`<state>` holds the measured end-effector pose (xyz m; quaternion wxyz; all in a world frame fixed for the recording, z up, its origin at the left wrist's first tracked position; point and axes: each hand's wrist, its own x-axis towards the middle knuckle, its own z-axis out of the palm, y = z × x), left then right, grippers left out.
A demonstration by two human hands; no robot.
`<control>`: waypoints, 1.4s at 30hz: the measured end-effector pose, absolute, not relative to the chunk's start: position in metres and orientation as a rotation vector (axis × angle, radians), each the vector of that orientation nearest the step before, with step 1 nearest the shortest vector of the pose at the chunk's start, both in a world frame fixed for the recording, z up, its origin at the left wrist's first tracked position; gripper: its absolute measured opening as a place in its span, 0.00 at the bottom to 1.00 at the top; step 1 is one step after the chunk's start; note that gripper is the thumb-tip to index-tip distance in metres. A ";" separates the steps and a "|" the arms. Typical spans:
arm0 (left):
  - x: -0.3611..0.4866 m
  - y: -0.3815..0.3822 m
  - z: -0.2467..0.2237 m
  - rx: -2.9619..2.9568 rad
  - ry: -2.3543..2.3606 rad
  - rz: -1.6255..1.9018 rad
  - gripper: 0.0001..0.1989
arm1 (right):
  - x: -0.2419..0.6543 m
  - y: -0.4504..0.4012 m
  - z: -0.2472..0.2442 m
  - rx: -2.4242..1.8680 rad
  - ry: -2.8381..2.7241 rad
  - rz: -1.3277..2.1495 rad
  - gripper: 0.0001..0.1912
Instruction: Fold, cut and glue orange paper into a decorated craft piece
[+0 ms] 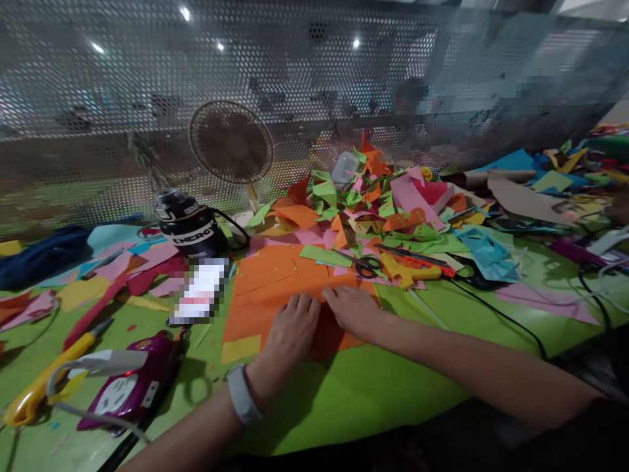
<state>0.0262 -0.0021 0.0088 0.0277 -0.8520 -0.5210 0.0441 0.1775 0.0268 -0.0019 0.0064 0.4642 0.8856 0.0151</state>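
Orange paper lies on the green table surface, with a yellow strip at its near left corner. My left hand wears a grey band at the wrist and rests on the paper's near part, fingers bent and close together, gripping it. Just right of it, almost touching, my right hand bends its fingers down onto the same paper; its fingertips are partly hidden. Beyond my right hand are black scissors and a yellow glue gun. A light green strip crosses the paper's far edge.
A pile of paper scraps stands behind, before a perforated metal screen. A fan, black bottle, blurred phone, purple power strip and another yellow glue gun are to the left. Cables cross both sides.
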 end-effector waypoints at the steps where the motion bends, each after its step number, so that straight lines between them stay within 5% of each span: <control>1: 0.027 -0.003 0.006 -2.621 -1.568 0.125 0.16 | 0.176 0.026 -0.005 1.448 2.785 0.062 0.15; 11: 0.011 0.006 -0.034 -2.688 -1.509 -0.147 0.29 | 0.180 0.033 -0.027 1.322 2.990 0.173 0.22; 22: 0.010 0.006 -0.036 -2.638 -1.557 -0.438 0.26 | 0.189 0.044 -0.023 1.202 2.945 -0.069 0.26; 42: -0.008 0.004 -0.014 -2.727 -1.689 -0.197 0.36 | 0.193 0.046 -0.010 1.345 2.818 -0.275 0.32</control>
